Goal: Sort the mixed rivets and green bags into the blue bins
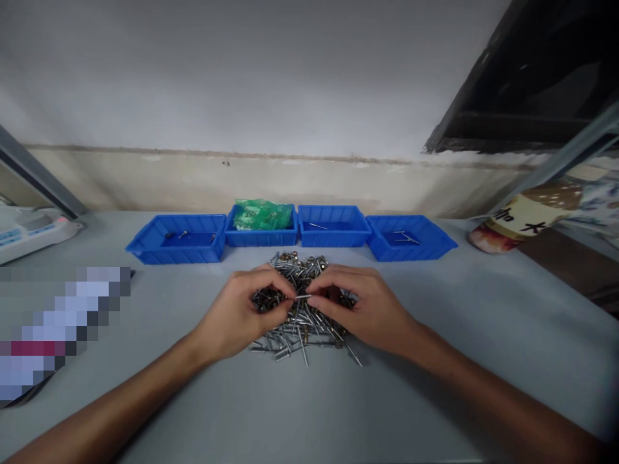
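Note:
A heap of small metal rivets lies on the grey table in front of me. Both my hands rest on top of it. My left hand and my right hand meet over the heap's middle, and their fingertips pinch the two ends of one thin rivet held level. Behind the heap stands a row of blue bins: the left bin holds a few pieces, the second bin holds green packets, the third bin and the right bin hold a few thin pins.
A white scale sits at the far left edge. A blurred-out object lies on the table's left side. A printed can lies on its side at the right, beside a metal frame post. A wall closes the back.

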Tool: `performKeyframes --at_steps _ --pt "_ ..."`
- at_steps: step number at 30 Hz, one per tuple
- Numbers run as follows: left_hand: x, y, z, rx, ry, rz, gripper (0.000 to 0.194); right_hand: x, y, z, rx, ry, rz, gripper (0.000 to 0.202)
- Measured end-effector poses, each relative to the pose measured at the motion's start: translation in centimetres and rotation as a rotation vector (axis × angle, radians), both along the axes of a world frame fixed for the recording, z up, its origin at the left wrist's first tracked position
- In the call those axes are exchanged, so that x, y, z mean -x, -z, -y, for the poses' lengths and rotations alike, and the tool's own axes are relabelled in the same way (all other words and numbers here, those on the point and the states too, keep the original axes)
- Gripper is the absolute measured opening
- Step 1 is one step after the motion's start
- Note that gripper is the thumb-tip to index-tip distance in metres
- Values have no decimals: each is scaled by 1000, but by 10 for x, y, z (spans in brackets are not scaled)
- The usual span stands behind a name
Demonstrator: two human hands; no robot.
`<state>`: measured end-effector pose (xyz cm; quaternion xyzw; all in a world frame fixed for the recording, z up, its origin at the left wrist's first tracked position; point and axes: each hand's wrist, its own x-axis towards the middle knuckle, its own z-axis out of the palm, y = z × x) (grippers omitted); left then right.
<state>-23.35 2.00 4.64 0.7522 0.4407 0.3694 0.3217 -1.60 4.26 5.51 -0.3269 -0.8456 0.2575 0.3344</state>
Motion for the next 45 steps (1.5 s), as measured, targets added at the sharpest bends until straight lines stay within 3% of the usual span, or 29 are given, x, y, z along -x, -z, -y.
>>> performKeyframes --at_steps 6,10,14,18,21,28,31,39,45 --pt "3 1 -4 -161 -30 -70 5 -5 0 -4 6 59 -42 7" --pt "14 -4 -10 -310 -107 -194 7 -30 -9 -22 -173 319 -87 8" --pt "29 -6 -18 -304 -144 -361 9 -69 -16 -50 -476 592 -60 11" --pt "39 0 -25 -290 -157 -465 17 -95 -17 -67 -437 796 -55 20" --pt "43 3 -27 -276 -177 -525 22 -91 -16 -66 -377 753 -7 21" --pt "57 -12 -25 -313 -58 -527 25 -54 -9 -45 -457 361 210 13" --pt "62 -14 -26 -312 -18 -544 28 -49 -4 -42 -438 263 247 16" --pt "56 4 -31 -276 24 -622 30 -45 1 -38 -415 196 256 15" --pt "55 5 -34 -255 15 -631 31 -40 -3 -33 -355 182 326 15"
